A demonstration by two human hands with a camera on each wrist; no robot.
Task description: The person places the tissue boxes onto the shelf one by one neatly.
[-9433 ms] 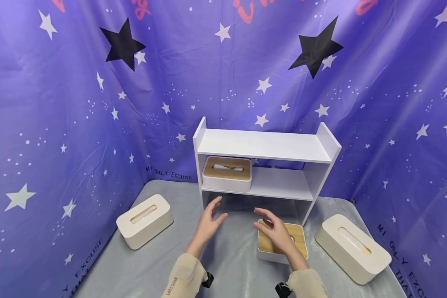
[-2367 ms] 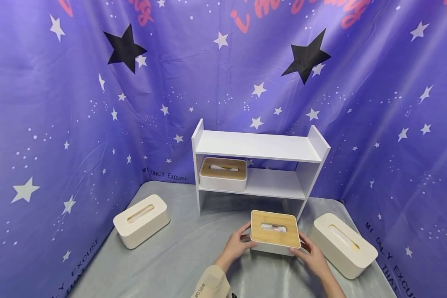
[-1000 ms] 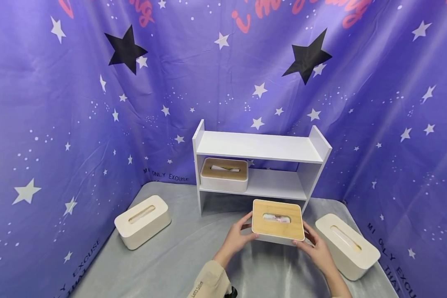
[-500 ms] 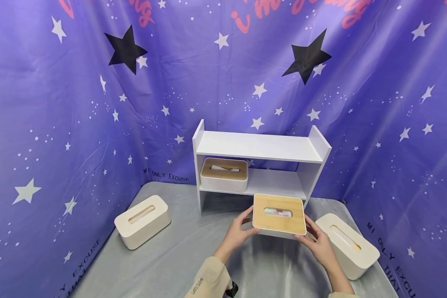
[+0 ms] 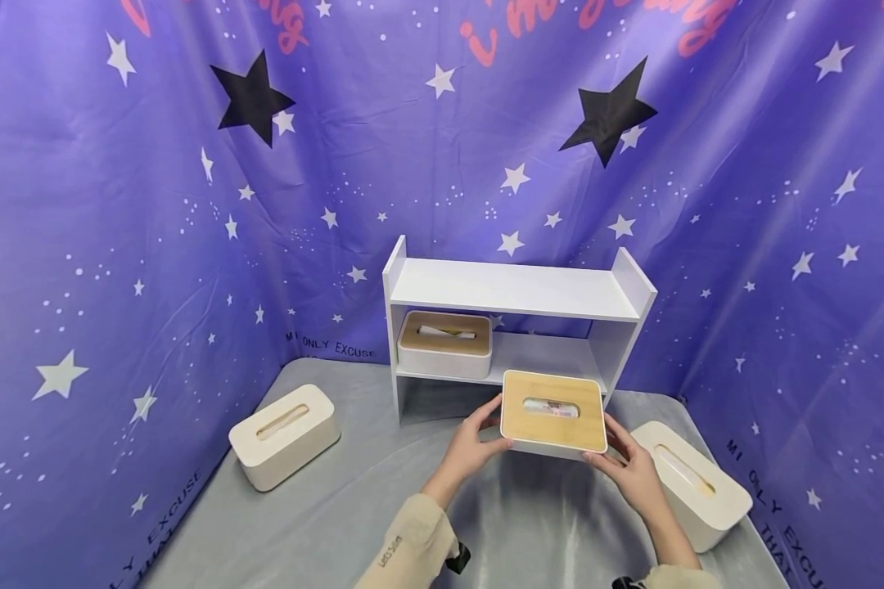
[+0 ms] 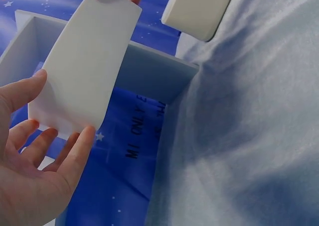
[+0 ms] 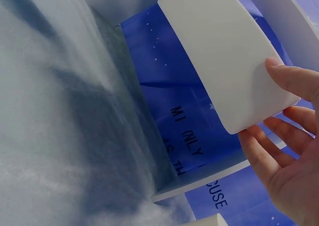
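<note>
Between both hands, a white tissue box with a wooden lid [image 5: 552, 429] hangs above the table in front of the shelf's right half. My left hand [image 5: 469, 448] grips its left end, thumb on the near side; in the left wrist view the fingers [image 6: 75, 156] curl at that end. The right hand [image 5: 633, 470] grips the opposite end, and the right wrist view shows its thumb [image 7: 286, 76] on the box's white side [image 7: 224, 52]. Printed packaging shows through the lid's slot. A similar wood-lidded tissue box [image 5: 444, 360] sits at the left of the middle shelf.
The white shelf [image 5: 516, 286] stands at the back against a purple star-printed curtain [image 5: 442, 147]. A cream tissue box [image 5: 283, 446] lies on the grey cloth-covered table [image 5: 324, 523] at left. Another cream tissue box [image 5: 707, 491] stands close to the right hand.
Earlier both hands were free and the wood-lidded box stood on the table at right. Both hands have since gripped it and raised it up toward the shelf; it keeps rising through the latest frames.
</note>
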